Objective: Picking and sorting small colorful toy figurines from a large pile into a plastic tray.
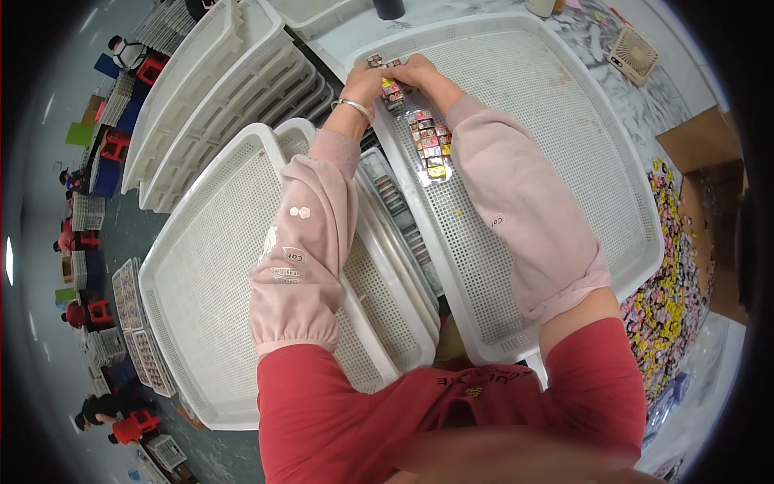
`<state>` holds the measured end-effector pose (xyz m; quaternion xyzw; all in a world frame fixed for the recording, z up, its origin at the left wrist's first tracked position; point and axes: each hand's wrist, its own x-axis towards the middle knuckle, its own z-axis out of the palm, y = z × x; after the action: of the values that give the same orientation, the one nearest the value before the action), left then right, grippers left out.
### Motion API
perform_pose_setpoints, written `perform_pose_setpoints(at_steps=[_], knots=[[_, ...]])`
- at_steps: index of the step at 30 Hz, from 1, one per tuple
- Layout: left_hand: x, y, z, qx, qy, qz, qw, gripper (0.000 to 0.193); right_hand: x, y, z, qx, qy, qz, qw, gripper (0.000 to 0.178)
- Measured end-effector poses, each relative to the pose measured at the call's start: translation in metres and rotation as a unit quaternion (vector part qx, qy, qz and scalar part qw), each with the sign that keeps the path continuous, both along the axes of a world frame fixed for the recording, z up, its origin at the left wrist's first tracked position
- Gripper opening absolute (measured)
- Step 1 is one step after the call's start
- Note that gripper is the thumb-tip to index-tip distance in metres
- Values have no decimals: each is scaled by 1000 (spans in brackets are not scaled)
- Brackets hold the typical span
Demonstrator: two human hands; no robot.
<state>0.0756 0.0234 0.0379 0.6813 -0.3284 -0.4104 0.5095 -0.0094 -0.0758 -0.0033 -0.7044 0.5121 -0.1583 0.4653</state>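
My left hand (364,85) and my right hand (415,73) meet over the far left edge of a large white perforated tray (580,153). Their fingers are closed on a bunch of small colourful square pieces (393,93), which shows just below them and beyond the fingertips. The fingers partly hide how each hand grips it. Close by inside the tray, nearer to me, lies a clear plastic pack (429,145) with rows of similar red, pink, black and yellow pieces. A metal bangle circles my left wrist, and pink sleeve covers reach down both forearms.
White perforated trays (210,282) sit at my left, with a tall tray stack (218,105) behind. A small fan (633,55) is on the marbled table. At right, many colourful pieces (669,298) spread beside a cardboard box (709,153). People work far left.
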Motion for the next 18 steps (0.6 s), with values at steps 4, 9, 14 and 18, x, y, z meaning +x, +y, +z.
perform_pose_setpoints(at_steps=[4, 9, 14, 18], knots=[[-24, -1, 13, 11, 15, -22, 1000, 28, -8, -12, -7, 46, -54, -15, 997, 61], [-7, 3, 5, -29, 45, 20, 998, 42, 7, 12, 8, 162, -182, 6, 970, 34], [-9, 1, 4, -44, -15, 69, 997, 57, -3, 4, 2, 207, -339, -40, 917, 31], [-24, 0, 15, -116, -125, 59, 984, 61, -35, -13, 12, 230, -544, -134, 796, 28]])
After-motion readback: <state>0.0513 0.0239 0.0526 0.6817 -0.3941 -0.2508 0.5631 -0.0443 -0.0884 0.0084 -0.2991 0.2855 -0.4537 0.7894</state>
